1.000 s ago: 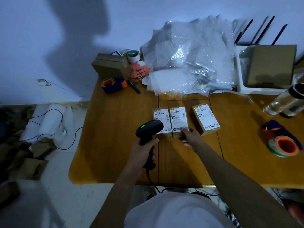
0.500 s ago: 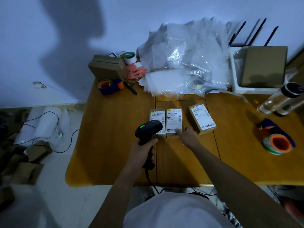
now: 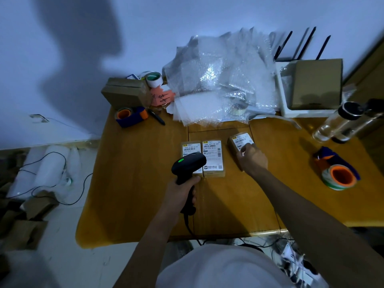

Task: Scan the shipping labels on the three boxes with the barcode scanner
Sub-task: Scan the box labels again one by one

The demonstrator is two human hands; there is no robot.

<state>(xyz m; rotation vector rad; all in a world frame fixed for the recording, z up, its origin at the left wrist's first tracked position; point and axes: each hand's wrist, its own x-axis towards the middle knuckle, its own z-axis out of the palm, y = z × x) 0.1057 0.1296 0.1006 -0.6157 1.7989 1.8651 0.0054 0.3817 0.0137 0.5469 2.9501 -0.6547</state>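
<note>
On bench (image 3: 128,183) we see, left to right | left hand (image 3: 182,190) clamped on barcode scanner (image 3: 188,167), its head over left box (image 3: 190,150) | middle box (image 3: 213,157) just beside, label up | right hand (image 3: 252,160) fingers closed on right box (image 3: 239,142), set apart

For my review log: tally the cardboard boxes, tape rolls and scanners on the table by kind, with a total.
Labelled small boxes: 3 (left, middle, right)
Plain cardboard boxes: 2 (back left, back right)
Tape rolls: 3 (orange-core, white, right)
Barcode scanner: 1
Total: 9
</note>
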